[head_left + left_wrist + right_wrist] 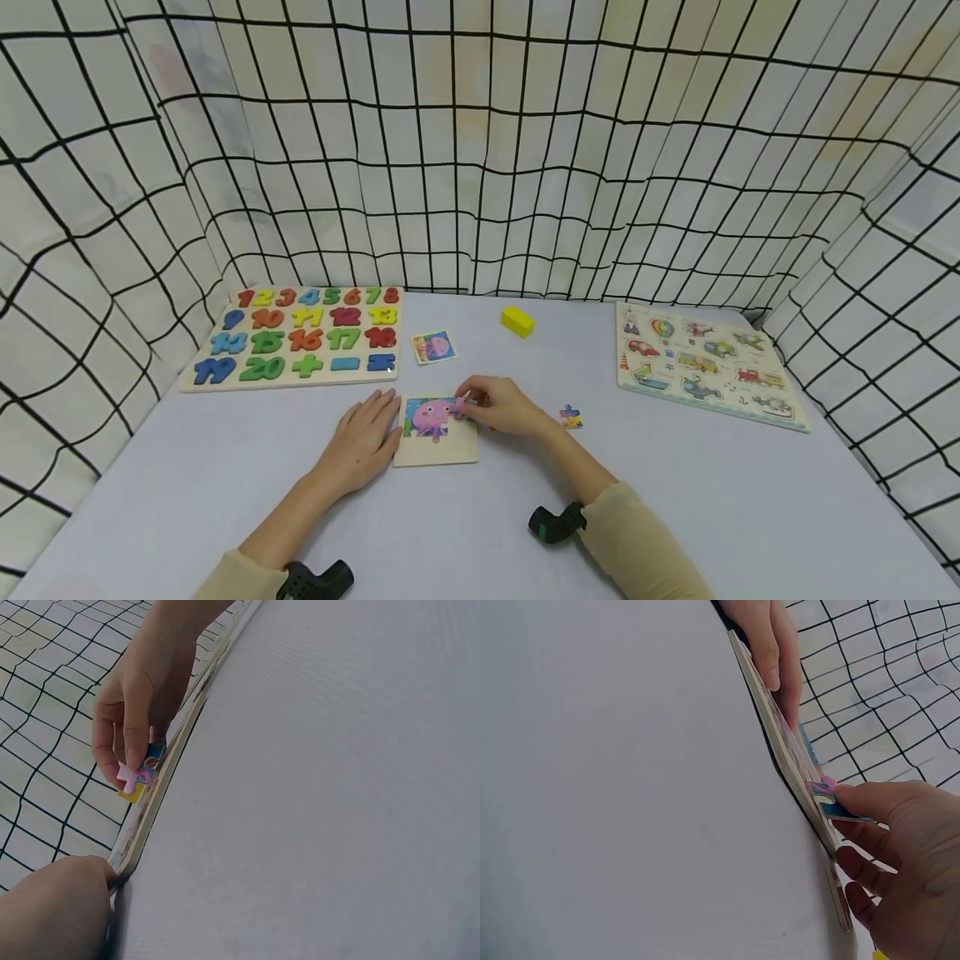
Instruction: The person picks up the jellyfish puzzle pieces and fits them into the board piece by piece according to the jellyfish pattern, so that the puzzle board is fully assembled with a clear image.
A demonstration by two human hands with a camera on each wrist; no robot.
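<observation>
A small wooden jigsaw board (433, 454) lies in front of me with part of a pink octopus picture (430, 416) filled in and bare wood along its front. My right hand (504, 406) pinches a pink and blue jigsaw piece (826, 801) between thumb and fingers over the board's right side. In the left wrist view that piece (135, 777) shows pink, blue and a yellow edge. My left hand (363, 442) lies palm down on the table with fingers extended, its thumb side at the board's left edge. Another jigsaw piece (571, 417) sits right of the right hand.
Behind the jigsaw lie a small picture card (433, 347) and a yellow block (517, 322). A number puzzle board (288, 386) is at the back left, and a vehicle picture board (797, 422) at the right. Black netting (487, 104) encloses the white table's back and sides.
</observation>
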